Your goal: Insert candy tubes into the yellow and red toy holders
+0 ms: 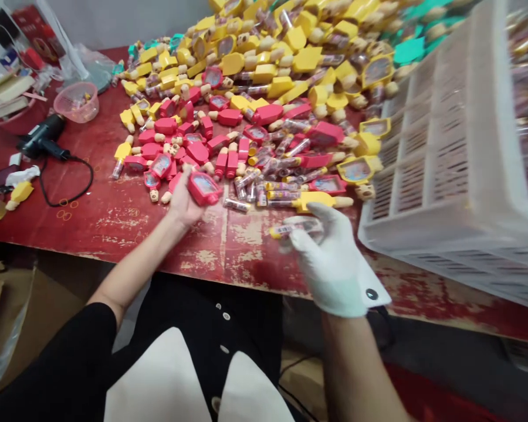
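My bare left hand (183, 202) grips a red plastic toy case (203, 189) with a picture window, held just above the worn red table (114, 217). My right hand (330, 255), in a white glove, is closed around a small clear tube with a yellow cap (290, 228). Both hands sit at the near edge of a large heap of red toys (229, 140) and yellow toys (281, 64). Loose clear tubes (264, 190) lie between the hands and the heap.
A white slatted plastic crate (449, 170) stands tilted at the right. At the left lie a black heat gun (44, 138) with its cord, a pink bowl (76, 101), books and small items. Teal pieces (407, 50) lie at the back right.
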A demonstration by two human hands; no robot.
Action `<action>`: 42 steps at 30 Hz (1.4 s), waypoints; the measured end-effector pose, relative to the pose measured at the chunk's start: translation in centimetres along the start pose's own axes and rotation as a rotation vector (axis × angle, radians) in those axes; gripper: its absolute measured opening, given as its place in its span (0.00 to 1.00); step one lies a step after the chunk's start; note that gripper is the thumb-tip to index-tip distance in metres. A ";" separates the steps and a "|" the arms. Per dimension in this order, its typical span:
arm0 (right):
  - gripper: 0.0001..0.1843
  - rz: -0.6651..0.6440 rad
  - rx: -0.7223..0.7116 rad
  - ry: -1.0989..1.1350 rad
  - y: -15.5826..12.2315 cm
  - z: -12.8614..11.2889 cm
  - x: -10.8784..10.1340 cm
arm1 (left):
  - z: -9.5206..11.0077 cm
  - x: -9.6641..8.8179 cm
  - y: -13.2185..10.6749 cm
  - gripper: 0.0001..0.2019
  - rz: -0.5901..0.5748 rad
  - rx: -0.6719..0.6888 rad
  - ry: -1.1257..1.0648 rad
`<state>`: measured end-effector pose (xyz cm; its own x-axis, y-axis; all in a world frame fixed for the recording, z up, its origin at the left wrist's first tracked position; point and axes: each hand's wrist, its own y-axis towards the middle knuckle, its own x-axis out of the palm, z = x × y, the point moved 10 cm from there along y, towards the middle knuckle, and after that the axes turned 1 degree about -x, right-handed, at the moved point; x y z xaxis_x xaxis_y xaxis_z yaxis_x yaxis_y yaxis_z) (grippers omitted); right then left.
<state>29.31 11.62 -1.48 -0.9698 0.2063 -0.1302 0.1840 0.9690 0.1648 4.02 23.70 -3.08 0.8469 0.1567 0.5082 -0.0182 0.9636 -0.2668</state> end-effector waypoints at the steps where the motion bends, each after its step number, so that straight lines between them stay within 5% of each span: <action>1: 0.23 0.026 -0.007 0.057 -0.9 -0.7 0.9 | -2.1 0.9 -1.6 0.15 0.009 -0.130 -0.137; 3: 0.19 0.051 -0.067 0.020 -2.6 -2.2 2.5 | -4.9 2.4 -4.5 0.14 0.071 -0.282 -0.327; 6: 0.17 -0.019 -0.263 -0.340 -4.3 -4.0 5.0 | -6.6 3.3 -7.4 0.13 0.177 -0.332 -0.431; 10: 0.22 -0.073 -0.549 -0.907 -6.5 -5.8 6.5 | -6.1 3.3 -10.0 0.10 0.267 -0.249 -0.391; 13: 0.23 -0.052 -0.656 -1.103 -8.1 -7.6 6.5 | -5.0 3.0 -12.2 0.07 0.314 -0.137 -0.339; 15: 0.23 -0.074 -0.599 -1.094 -8.6 -8.7 6.3 | -4.4 2.8 -13.6 0.07 0.334 -0.072 -0.313; 18: 0.24 -0.156 -0.311 -0.848 -8.0 -8.8 5.4 | -3.6 2.8 -15.2 0.07 0.315 -0.037 -0.255; 22: 0.30 -0.421 0.290 -0.188 -8.5 -4.7 7.0 | -1.9 2.7 -16.0 0.09 0.260 0.050 -0.192; 24: 0.31 -0.472 0.459 0.011 -9.2 -3.0 8.1 | -1.2 2.4 -15.5 0.10 0.235 0.113 -0.165; 28: 0.27 -0.187 0.295 -0.148 -7.5 -2.2 6.3 | -2.3 1.4 -13.8 0.14 0.251 0.118 -0.136; 33: 0.28 -0.434 0.547 0.067 -8.6 1.0 9.0 | -3.7 1.0 -12.6 0.17 0.216 0.117 -0.138; 38: 0.25 -0.173 0.394 -0.029 -7.4 0.8 7.2 | -4.7 -1.3 -11.2 0.19 0.322 0.122 -0.148; 42: 0.25 -0.243 0.477 0.144 -4.1 3.6 8.8 | -5.7 -0.2 -7.0 0.20 0.158 0.191 0.027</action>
<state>20.63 9.91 -6.84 -0.9993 -0.0189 0.0313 -0.0279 0.9474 -0.3188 7.01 15.69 -6.03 0.8397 0.3051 0.4493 -0.2492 0.9515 -0.1803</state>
